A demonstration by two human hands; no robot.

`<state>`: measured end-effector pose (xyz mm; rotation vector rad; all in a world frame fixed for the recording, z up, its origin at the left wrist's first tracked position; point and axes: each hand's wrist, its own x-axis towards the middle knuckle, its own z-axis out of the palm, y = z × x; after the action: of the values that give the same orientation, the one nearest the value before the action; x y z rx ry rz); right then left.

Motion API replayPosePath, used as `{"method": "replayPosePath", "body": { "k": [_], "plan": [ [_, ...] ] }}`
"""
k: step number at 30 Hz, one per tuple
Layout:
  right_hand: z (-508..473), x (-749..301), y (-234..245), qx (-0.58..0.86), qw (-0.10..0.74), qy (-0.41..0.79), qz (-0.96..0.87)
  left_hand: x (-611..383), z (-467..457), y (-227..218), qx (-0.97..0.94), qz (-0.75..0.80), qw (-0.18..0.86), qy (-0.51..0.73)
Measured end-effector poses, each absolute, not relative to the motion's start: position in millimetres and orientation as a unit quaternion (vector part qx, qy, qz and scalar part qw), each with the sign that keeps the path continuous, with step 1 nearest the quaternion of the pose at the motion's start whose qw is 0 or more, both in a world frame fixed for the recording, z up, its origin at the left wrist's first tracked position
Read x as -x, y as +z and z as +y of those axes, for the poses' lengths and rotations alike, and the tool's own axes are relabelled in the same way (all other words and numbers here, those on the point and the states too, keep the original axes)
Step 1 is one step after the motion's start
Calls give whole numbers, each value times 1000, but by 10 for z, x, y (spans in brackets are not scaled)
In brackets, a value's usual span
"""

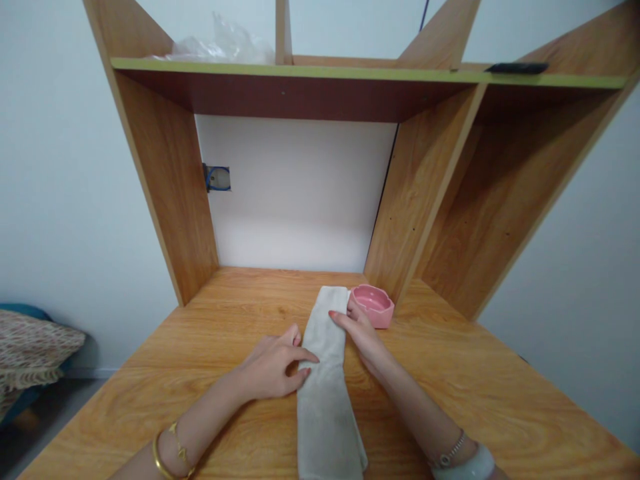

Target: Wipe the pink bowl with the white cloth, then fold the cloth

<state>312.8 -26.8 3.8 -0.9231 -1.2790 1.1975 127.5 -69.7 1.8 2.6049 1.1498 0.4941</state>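
Observation:
A long strip of folded pale grey cloth lies lengthwise on the wooden desk and runs off the bottom of the head view. Its lower right edge shows more than one layer. My left hand rests at the cloth's left edge, the index finger stretched onto it and the thumb apart, with the other fingers curled. Near the far end, my right hand pinches the right edge: the thumb lies on top and the fingertips are partly hidden behind. Close behind that hand stands a pink ashtray-like dish with a notched rim.
Wooden side panels and an upright divider rise from the desk. A shelf above carries a clear plastic bag and a dark object. An uncovered wall socket box shows blue wire.

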Motion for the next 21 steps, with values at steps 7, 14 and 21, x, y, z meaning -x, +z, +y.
{"method": "replayPosePath", "body": {
  "k": [7,14,21],
  "plan": [
    [-264,-3161,-3,313,473,521,-638,-1131,-539,-86,-863,472,96,151],
    [-311,-3244,-5,292,277,395,-826,-1071,-378,-266,-813,509,111,259],
    [-408,-3235,64,317,141,308,-886,-1065,-366,-258,-799,468,133,355]
  ]
}}
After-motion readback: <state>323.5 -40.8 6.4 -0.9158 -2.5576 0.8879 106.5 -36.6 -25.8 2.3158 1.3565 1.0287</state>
